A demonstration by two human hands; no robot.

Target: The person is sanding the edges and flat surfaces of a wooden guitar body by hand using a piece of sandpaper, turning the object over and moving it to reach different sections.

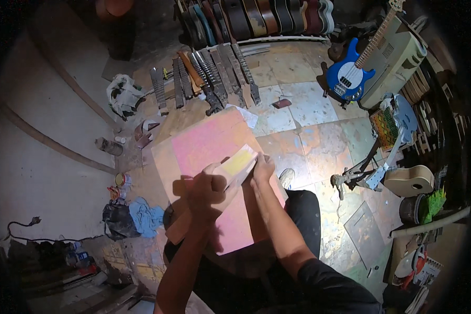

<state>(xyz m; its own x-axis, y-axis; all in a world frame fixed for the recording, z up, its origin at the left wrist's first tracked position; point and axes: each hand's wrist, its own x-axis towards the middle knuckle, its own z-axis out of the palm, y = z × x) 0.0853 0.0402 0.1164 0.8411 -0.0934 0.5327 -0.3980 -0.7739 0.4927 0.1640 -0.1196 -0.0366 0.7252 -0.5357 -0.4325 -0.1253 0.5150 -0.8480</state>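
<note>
I see the pale, yellow-faced block [238, 163] over the pink-stained board [206, 138], left hand [206, 189] wrapped round its lower-left end, right hand [264, 168] gripping its right edge, so I'd steady it with even pressure from both

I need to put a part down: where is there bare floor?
The tiles between pink board and blue bass guitar, beyond the shoe, look free. Crowded: around black bag, blue cloth and guitar necks.
</note>
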